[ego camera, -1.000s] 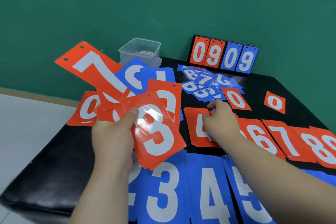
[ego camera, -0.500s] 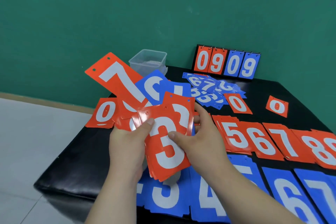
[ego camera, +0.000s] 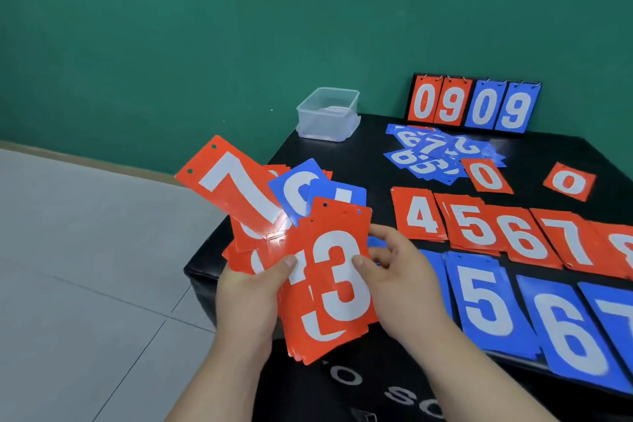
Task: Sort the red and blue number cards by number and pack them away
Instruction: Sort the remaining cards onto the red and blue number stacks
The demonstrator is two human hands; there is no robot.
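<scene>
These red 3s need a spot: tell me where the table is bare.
Bare black table lies between the clear box and the loose blue pile, and left of the red 4 pile. A smaller gap sits between the two red 0 cards. The red row and blue row are packed.

0909 on scoreboard (ego camera: 472,103), 3 on card (ego camera: 342,288)

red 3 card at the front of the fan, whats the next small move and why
Probably slide the red 3 card free with the right hand and lay it just left of the red 4 pile. The right hand pinches its edge while the left hand holds the fan of cards, and the red row on the table starts at 4.
</scene>
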